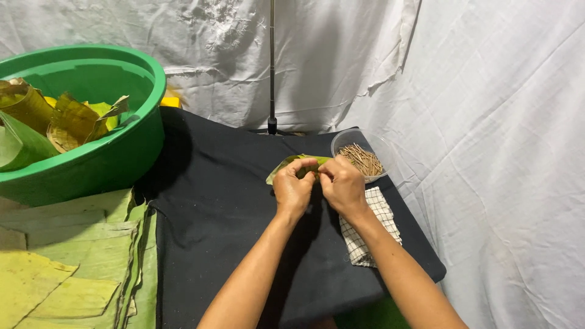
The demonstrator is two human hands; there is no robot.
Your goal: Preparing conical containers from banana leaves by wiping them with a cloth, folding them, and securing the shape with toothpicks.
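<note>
Head view: I see no packages, labels or signs anywhere, so I go straight to the containers. A green basin (122, 146) sits at the far left, partly on the stack of leaves (67, 262) beside the table, and it holds curled, yellowing leaf scraps (73, 119). A clear round tub (341, 141) stands near the back right of the black cloth (213, 213), filled with thin wooden sticks (364, 161).

My left hand (294, 189) and right hand (343, 186) meet at the middle of the cloth, just in front of the tub. Both are curled tight, fingers pinched onto a folded green leaf (286, 163) held between them; its tip pokes out to the left above my left knuckles. I cannot tell whether a stick is in either pinch.

A checked rag (381, 210) lies on the cloth under my right wrist. A thin metal pole (272, 61) rises behind the table against the white sheet (487, 122) that hangs all around.
</note>
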